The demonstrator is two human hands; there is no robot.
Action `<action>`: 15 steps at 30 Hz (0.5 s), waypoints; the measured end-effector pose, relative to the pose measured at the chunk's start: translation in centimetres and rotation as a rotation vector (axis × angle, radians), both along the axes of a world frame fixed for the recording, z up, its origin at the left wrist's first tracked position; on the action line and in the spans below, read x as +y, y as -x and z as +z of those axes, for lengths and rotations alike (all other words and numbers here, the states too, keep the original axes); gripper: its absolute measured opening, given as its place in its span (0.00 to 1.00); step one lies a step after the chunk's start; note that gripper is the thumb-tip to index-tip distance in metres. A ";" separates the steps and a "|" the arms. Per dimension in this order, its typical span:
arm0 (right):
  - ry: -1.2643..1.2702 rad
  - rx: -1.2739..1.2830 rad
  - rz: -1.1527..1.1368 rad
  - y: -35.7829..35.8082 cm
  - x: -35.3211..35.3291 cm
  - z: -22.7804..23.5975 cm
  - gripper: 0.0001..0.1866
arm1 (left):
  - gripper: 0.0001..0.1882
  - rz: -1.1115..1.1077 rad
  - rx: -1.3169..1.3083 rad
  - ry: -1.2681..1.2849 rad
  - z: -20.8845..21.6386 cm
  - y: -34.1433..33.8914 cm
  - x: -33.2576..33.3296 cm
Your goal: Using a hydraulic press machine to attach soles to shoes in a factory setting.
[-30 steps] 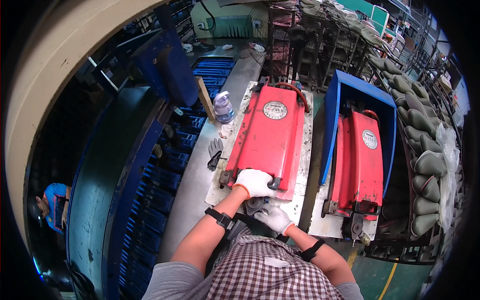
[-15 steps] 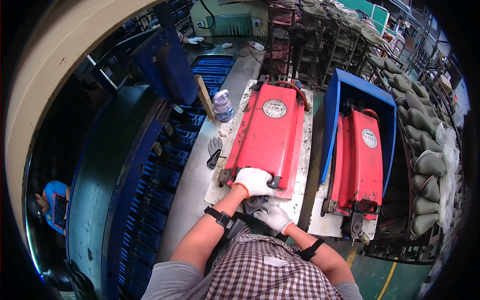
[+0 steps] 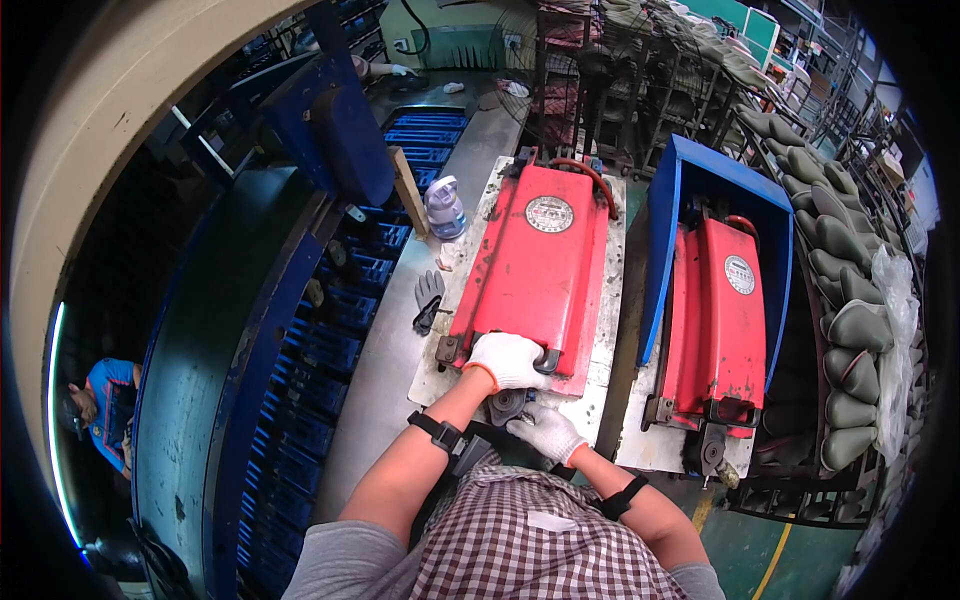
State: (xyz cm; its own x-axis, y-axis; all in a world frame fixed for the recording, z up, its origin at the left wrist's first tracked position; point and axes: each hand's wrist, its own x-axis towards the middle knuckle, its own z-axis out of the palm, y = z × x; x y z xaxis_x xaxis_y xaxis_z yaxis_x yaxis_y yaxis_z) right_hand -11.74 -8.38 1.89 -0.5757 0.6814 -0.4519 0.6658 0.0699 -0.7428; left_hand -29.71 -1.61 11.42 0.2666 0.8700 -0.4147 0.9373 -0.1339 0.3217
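a long metal bench (image 3: 375, 385) with small things strewn along its left side.
a grey glove (image 3: 429, 288) with a dark cuff lies flat on the bare metal, near a clear, lilac-tinted bottle (image 3: 445, 210) standing upright and a crumpled pale scrap (image 3: 446, 256); toward the far end sits a small white thing (image 3: 453, 87). one stained white board (image 3: 601, 345) carries a red machine (image 3: 530, 275), its edges showing around the base; a second white board (image 3: 640, 440), off to the right and apart, carries a smaller red machine (image 3: 712, 320). at far right, a dark rack (image 3: 783, 487) bears grey-green curved pieces (image 3: 852, 375), packed close, some touching.
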 end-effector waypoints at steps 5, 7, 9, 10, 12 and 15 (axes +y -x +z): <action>-0.019 0.093 -0.032 -0.3 -0.2 -2.1 0.28 | 0.34 -0.011 0.012 -0.001 0.1 -0.2 0.2; -0.021 0.098 -0.031 -0.3 -0.2 -2.4 0.27 | 0.34 -0.012 0.004 -0.003 0.1 -0.1 0.2; -0.007 0.081 -0.026 -0.2 -0.1 -1.6 0.27 | 0.33 -0.007 0.003 0.001 0.2 -0.1 0.2; 0.005 0.065 -0.023 -0.1 -0.1 -1.2 0.27 | 0.33 -0.003 0.002 0.003 0.2 -0.1 0.2; -0.009 0.073 -0.021 -0.1 -0.1 -0.7 0.27 | 0.33 -0.003 0.004 -0.003 0.2 -0.1 0.1; -0.015 0.077 -0.021 -0.1 -0.1 0.0 0.27 | 0.33 -0.003 0.002 -0.005 0.2 -0.1 0.1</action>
State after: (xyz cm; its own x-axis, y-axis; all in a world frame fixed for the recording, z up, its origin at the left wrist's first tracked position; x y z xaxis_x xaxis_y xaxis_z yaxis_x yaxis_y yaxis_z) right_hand -11.66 -8.45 1.90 -0.5934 0.7002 -0.3970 0.6085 0.0675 -0.7906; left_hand -29.60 -1.51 11.58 0.2680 0.8715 -0.4106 0.9377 -0.1381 0.3189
